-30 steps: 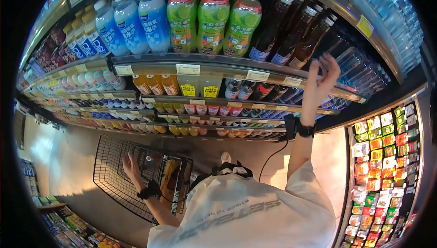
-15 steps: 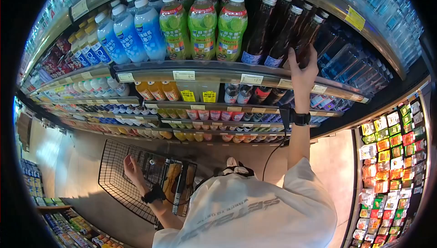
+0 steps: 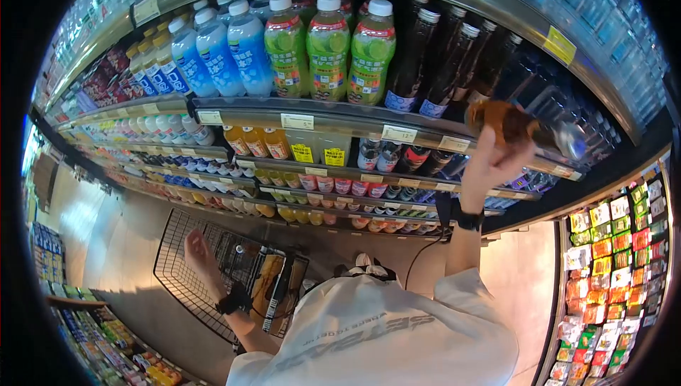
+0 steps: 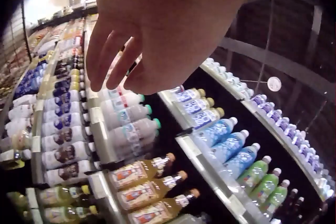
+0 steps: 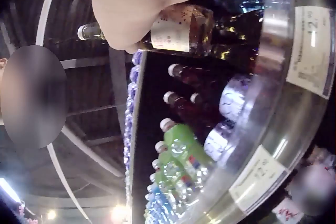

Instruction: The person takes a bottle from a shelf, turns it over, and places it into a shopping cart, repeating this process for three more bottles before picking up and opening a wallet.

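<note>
My right hand [image 3: 491, 166] grips an amber glass bottle [image 3: 505, 121] in front of the shelf's front rail. The bottle is tipped over, its cap end pointing right in the head view. A pale label [image 5: 170, 36] shows on it in the right wrist view, where my hand covers its middle. Dark glass bottles [image 3: 445, 74] with silver caps stand on the shelf just left of it. My left hand [image 3: 203, 255] is held over the shopping cart [image 3: 170, 262], its fingers relaxed and nothing in them. The left wrist view shows the same hand [image 4: 157, 35] in front of the bottle shelves.
Green-labelled bottles [image 3: 328, 56] and blue bottles [image 3: 245, 60] line the same shelf. A price-tag rail [image 3: 347, 117] runs along its front, with lower drink shelves beneath. A brown item [image 3: 269, 276] lies in the cart. Packets fill a rack [image 3: 611, 265] at right.
My right hand first reached to the dark bottles, then closed on one and drew it out past the shelf edge, tipping it over. My left hand stays over the cart.
</note>
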Tool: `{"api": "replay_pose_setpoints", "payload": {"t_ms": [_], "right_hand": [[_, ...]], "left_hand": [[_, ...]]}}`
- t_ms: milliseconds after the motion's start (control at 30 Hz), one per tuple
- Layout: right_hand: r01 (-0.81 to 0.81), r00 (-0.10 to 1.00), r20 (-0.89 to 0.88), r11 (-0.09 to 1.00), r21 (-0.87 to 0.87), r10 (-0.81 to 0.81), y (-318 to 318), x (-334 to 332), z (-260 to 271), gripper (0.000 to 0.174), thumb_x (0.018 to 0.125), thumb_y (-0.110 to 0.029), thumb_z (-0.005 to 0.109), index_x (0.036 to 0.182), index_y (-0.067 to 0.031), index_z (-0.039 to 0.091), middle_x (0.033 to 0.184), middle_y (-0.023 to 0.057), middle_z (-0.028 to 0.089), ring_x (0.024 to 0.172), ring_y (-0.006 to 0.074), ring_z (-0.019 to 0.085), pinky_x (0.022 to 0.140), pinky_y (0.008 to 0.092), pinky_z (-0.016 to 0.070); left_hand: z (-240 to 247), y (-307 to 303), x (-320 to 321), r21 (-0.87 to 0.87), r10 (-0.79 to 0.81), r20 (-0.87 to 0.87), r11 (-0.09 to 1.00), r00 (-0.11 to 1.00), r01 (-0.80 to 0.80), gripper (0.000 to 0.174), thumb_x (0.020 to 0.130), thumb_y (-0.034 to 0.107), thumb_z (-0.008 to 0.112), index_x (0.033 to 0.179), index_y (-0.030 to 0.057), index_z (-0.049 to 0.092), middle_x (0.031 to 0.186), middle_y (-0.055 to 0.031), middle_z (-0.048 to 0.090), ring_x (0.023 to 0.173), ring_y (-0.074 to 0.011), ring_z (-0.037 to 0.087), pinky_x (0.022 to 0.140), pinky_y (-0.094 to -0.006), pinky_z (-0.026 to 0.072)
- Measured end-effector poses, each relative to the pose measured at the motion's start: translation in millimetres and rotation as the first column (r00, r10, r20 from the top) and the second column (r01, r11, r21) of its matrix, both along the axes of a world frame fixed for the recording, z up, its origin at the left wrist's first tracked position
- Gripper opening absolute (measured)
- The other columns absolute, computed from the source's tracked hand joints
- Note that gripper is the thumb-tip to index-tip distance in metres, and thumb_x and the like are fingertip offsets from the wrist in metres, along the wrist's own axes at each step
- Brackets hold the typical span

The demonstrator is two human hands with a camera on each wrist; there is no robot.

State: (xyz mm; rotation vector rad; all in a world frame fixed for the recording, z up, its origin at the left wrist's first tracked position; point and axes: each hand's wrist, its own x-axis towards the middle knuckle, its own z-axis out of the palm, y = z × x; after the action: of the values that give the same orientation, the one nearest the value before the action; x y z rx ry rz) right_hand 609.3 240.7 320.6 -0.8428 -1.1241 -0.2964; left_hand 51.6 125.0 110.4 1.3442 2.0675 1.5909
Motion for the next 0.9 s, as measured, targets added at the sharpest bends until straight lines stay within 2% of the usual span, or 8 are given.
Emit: {"api": "replay_pose_setpoints", "payload": {"t_ms": [100, 167, 233, 433, 533, 667, 800, 900], "right_hand": [[-0.135, 0.991, 0.025, 0.984, 0.115, 0.133, -14, -38, -9, 0.09, 0.098, -0.048, 0.07, 0.158, -0.0011, 0.022, 0.141, 0.0214, 0.052, 0.12, 0.0377, 0.062, 0.106, 0.0485, 0.0494], [-0.686, 0.728, -0.038, 0.728, -0.01, 0.685, -34, -80, -12, 0.078, 0.101, -0.038, 0.062, 0.157, 0.0012, 0.023, 0.139, 0.022, 0.052, 0.117, 0.0365, 0.061, 0.106, 0.0466, 0.0462], [-0.88, 0.467, -0.171, 0.435, -0.192, 0.868, -47, -103, -36, 0.065, 0.104, -0.026, 0.057, 0.154, 0.0031, 0.028, 0.14, 0.0228, 0.051, 0.123, 0.0366, 0.057, 0.109, 0.0448, 0.0418], [-0.656, 0.276, -0.088, 0.12, -0.746, 0.957, -63, -189, -57, 0.054, 0.103, -0.018, 0.057, 0.146, 0.0088, 0.039, 0.131, 0.0249, 0.057, 0.12, 0.0369, 0.058, 0.106, 0.0424, 0.0437], [-0.583, 0.262, -0.027, 0.136, -0.801, 0.965, -72, -208, -79, 0.054, 0.103, -0.018, 0.058, 0.145, 0.0092, 0.039, 0.133, 0.0245, 0.057, 0.122, 0.036, 0.058, 0.106, 0.0427, 0.0436], [-0.701, 0.249, -0.194, 0.039, -0.712, 0.949, -77, -230, -78, 0.051, 0.102, -0.022, 0.062, 0.141, 0.0073, 0.046, 0.124, 0.0196, 0.064, 0.112, 0.0315, 0.066, 0.097, 0.0395, 0.0508], [-0.634, -0.143, -0.771, -0.656, -0.41, 0.621, -69, -223, -83, 0.046, 0.098, -0.029, 0.071, 0.131, 0.0005, 0.055, 0.107, 0.0119, 0.071, 0.094, 0.0182, 0.072, 0.086, 0.0321, 0.0567], [-0.473, -0.385, -0.906, -0.881, 0.027, 0.178, -70, -218, -96, 0.047, 0.096, -0.035, 0.073, 0.125, -0.0014, 0.056, 0.101, 0.012, 0.071, 0.083, 0.0161, 0.071, 0.076, 0.032, 0.0589]], "left_hand": [[63, 9, 42, 0.083, -0.057, -0.006, 0.995, 0.998, 0.058, 0.025, 0.102, 0.004, 0.058, 0.126, 0.0002, 0.065, 0.113, -0.0072, 0.071, 0.101, -0.0164, 0.067, 0.086, -0.0307, 0.0539], [117, 12, 81, 0.078, -0.198, 0.058, 0.978, 0.979, 0.193, 0.024, 0.102, 0.003, 0.057, 0.124, -0.0011, 0.066, 0.113, -0.0097, 0.072, 0.104, -0.0173, 0.068, 0.09, -0.0308, 0.0532], [152, 17, 112, 0.044, -0.329, -0.022, 0.943, 0.944, 0.329, 0.022, 0.101, 0.006, 0.059, 0.118, -0.0044, 0.068, 0.112, -0.015, 0.073, 0.108, -0.022, 0.069, 0.096, -0.0338, 0.0511], [191, 15, 170, 0.39, -0.804, 0.301, 0.595, 0.513, 0.703, 0.068, 0.097, 0.025, 0.074, 0.147, -0.0057, 0.04, 0.145, -0.0174, 0.053, 0.136, -0.0248, 0.052, 0.115, -0.0405, 0.0385], [180, 19, 193, 0.467, -0.6, 0.628, 0.8, 0.496, 0.377, 0.036, 0.103, 0.01, 0.065, 0.131, -0.0001, 0.045, 0.113, -0.0092, 0.064, 0.099, -0.0163, 0.07, 0.085, -0.0286, 0.0564], [183, 19, 175, 0.46, -0.572, 0.68, 0.82, 0.459, 0.34, 0.022, 0.103, 0.011, 0.064, 0.119, 0.0022, 0.051, 0.091, -0.0067, 0.064, 0.075, -0.0159, 0.069, 0.067, -0.0278, 0.0555], [191, 15, 164, 0.52, -0.605, 0.693, 0.796, 0.392, 0.309, 0.014, 0.104, 0.015, 0.064, 0.105, 0.0039, 0.056, 0.076, -0.0029, 0.056, 0.068, -0.0169, 0.063, 0.064, -0.0304, 0.0511], [197, 18, 153, 0.61, -0.672, 0.671, 0.741, 0.313, 0.282, 0.014, 0.103, 0.018, 0.063, 0.103, 0.0052, 0.056, 0.075, -0.0023, 0.054, 0.067, -0.0166, 0.06, 0.066, -0.0314, 0.0492]]}}
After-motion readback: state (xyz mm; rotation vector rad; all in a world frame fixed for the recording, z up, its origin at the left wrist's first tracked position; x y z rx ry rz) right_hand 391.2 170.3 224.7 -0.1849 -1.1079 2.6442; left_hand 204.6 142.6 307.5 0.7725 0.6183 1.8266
